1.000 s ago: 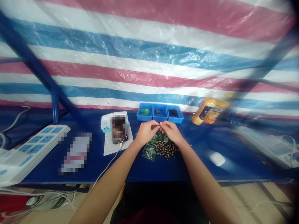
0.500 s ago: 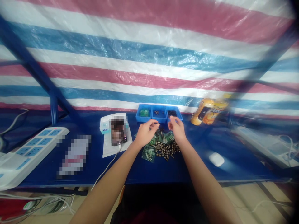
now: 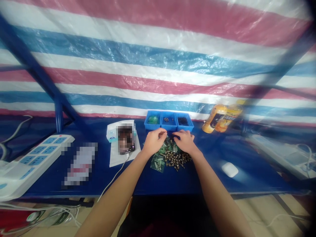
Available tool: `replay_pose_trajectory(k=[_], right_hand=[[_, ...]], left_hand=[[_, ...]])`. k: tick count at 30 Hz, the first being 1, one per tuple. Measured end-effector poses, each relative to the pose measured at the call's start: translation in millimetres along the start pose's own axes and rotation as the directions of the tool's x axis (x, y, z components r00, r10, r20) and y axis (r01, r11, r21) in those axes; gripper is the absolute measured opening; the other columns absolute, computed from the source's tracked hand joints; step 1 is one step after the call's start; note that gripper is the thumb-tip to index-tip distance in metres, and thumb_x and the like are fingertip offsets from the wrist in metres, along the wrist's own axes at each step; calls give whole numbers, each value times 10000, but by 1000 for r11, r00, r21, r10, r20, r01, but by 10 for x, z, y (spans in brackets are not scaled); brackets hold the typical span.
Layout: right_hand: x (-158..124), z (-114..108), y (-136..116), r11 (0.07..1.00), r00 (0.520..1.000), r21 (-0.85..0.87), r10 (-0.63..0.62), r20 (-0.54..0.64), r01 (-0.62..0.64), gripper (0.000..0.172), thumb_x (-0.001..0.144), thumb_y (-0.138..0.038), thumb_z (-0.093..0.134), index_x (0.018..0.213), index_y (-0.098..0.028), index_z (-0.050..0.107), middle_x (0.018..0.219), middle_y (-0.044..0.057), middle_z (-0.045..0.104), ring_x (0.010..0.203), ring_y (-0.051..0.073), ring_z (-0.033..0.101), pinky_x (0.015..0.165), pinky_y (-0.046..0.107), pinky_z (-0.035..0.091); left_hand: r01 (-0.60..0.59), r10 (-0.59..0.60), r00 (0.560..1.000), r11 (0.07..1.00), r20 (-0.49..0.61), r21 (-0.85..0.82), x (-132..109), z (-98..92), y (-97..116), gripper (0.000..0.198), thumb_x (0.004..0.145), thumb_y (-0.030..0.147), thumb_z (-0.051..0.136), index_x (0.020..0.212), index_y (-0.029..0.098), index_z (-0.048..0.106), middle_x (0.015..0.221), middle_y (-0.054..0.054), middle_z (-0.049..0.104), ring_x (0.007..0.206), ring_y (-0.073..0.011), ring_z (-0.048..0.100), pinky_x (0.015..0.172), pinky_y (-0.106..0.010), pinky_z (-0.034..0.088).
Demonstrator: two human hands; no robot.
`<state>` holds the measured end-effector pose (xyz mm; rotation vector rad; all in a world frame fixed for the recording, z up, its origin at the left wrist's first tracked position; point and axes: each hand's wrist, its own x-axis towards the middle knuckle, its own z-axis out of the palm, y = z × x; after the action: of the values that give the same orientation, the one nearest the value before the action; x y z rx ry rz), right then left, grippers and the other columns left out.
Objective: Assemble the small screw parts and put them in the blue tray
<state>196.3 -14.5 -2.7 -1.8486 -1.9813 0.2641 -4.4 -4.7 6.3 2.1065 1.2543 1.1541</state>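
My left hand (image 3: 155, 141) is closed, with thumb and forefinger pressed together over the back of a pile of small parts. Whatever lies between those fingertips is too small to make out. Facing it across a narrow gap is my right hand (image 3: 185, 141), fingers bent inward and closed, its tips hiding what they may hold. Below both hands lie brass-coloured metal pieces (image 3: 176, 159) and small clear bags of pale green parts (image 3: 158, 163). Just beyond the fingers stand three joined blue bins (image 3: 169, 127), holding green bags, a few metal bits and dark small pieces.
A phone (image 3: 125, 140) on white packaging (image 3: 117, 161) trails a white cable at left. Farther left are a blurred-out packet (image 3: 80, 164) and a power strip (image 3: 37, 158). At right stand two yellow-orange bottles (image 3: 214, 118) and a white case (image 3: 229, 169).
My right hand has come down and left from the front of the right bin, closer to my left hand. My left hand has barely shifted.
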Motion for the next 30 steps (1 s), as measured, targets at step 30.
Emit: replay_pose_trajectory(k=[30], right_hand=[[17,10,-39,973,990,-184,-135,42,140,182,947,-343,554,940,-273,722,1053,57,669,1061,285,531,980,497,265]], left_hand=[[-15,15,998,1000,59,2,-14,14,22,211,939,339,527,977,247,713,895,8,751,840,-184,692,791,-281,510]])
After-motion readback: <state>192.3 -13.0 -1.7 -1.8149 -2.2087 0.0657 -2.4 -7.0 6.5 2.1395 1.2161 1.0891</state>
